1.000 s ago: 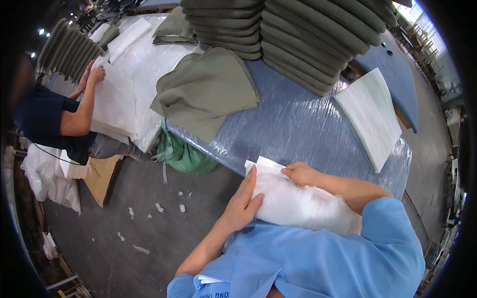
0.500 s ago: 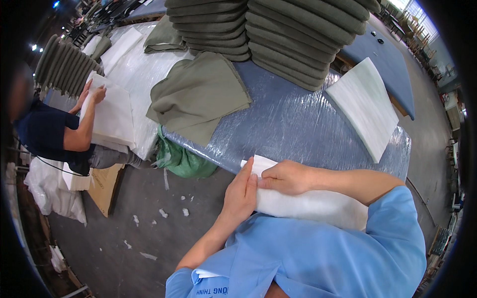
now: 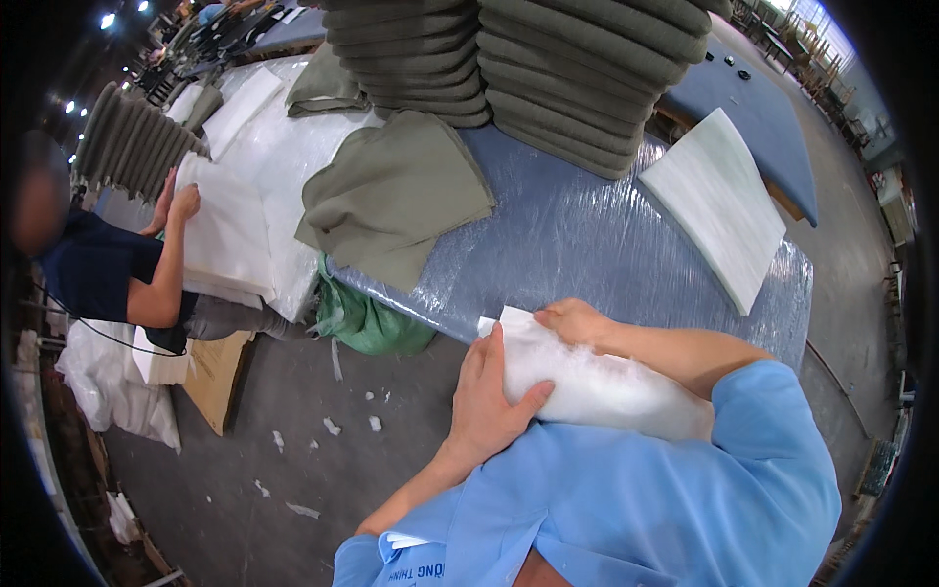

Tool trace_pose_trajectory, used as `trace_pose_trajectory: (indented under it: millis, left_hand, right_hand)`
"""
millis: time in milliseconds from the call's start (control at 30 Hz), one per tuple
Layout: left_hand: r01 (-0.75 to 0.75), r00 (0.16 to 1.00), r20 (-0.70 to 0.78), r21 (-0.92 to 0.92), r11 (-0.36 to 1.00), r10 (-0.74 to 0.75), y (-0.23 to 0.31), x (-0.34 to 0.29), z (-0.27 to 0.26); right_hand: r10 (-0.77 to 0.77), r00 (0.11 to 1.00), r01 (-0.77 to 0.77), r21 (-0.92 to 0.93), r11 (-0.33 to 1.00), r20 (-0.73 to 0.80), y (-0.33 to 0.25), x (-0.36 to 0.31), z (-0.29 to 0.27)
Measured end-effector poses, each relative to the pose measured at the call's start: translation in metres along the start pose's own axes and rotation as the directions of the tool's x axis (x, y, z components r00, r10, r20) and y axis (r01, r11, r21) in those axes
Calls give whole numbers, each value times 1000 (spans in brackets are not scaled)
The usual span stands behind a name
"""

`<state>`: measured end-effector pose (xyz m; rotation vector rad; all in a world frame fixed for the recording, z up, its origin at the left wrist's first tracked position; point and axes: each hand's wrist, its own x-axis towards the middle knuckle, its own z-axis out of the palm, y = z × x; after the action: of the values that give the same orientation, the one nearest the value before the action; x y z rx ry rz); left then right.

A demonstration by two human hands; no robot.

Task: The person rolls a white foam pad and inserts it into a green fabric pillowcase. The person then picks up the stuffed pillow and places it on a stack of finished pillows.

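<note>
A thick white fibre padding piece lies against my body at the table's near edge, its long far edge fluffy and parted. My left hand grips its left end, with the thumb across the top and the fingers along the end. Farther right, my right hand is closed on the padding's far edge, its fingertips partly hidden. Grey-green cut fabric lies on the table beyond my left hand. Another white padding piece rests at the table's right side.
Tall stacks of grey-green cushions stand at the back of the plastic-wrapped blue table. At the left, a co-worker in a dark shirt handles white padding sheets. A green bag hangs below the table edge; white scraps dot the floor.
My right hand has moved away from my left hand, rightward and farther along the padding's edge. That edge now shows loose fluff. My left thumb has spread across the padding.
</note>
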<state>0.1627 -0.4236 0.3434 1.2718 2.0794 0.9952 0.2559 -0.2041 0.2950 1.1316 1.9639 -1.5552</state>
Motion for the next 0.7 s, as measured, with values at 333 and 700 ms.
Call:
trace_pose_trajectory:
  millis: [333,700]
  left_hand:
    - [74,997,20,14,997,-75,5,6,-1]
    - [76,996,42,1,997,-76,-5,10,-4]
  right_hand:
    - [-478,843,537,-398,743,246,-48,-57,-46]
    - [-270,900,332,-136,933,344,-18,-22,-2]
